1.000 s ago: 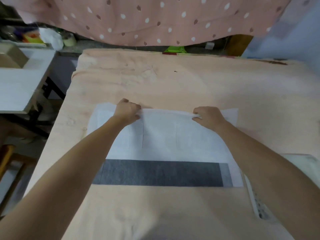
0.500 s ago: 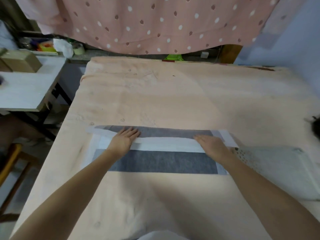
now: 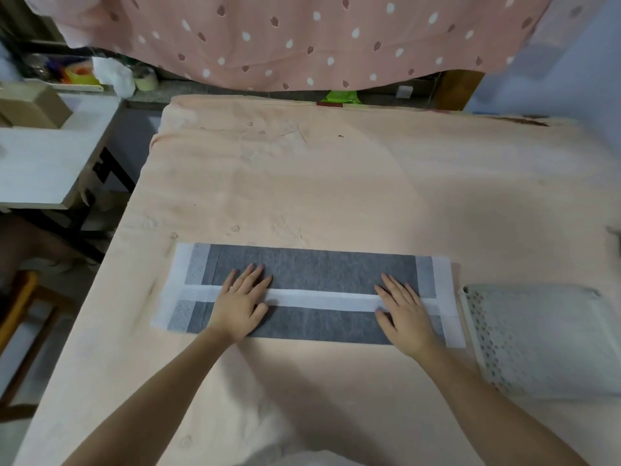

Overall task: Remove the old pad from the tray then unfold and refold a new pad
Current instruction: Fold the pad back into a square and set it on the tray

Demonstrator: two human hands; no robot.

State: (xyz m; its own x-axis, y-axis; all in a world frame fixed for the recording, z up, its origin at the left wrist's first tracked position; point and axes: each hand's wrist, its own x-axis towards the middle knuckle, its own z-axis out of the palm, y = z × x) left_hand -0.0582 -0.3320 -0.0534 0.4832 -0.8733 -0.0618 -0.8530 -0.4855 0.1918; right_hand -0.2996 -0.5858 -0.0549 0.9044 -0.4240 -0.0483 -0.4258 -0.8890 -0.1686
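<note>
A folded pad, dark grey with white borders, lies as a long flat strip across the peach-covered table. A white band runs along its middle where two folded edges meet. My left hand lies flat, palm down, on the pad's left part, fingers spread. My right hand lies flat on its right part, over the white band. Neither hand grips anything. A pale green tray with a perforated rim sits just right of the pad, holding a pale pad.
A pink dotted cloth hangs over the far edge. A white side table with a cardboard box stands to the left, beyond a gap. A wooden stool is low at left.
The far half of the pad has been folded toward me, turning grey side up. Both hands went from pinching the far edge to pressing flat on the fold. The tray came into view.
</note>
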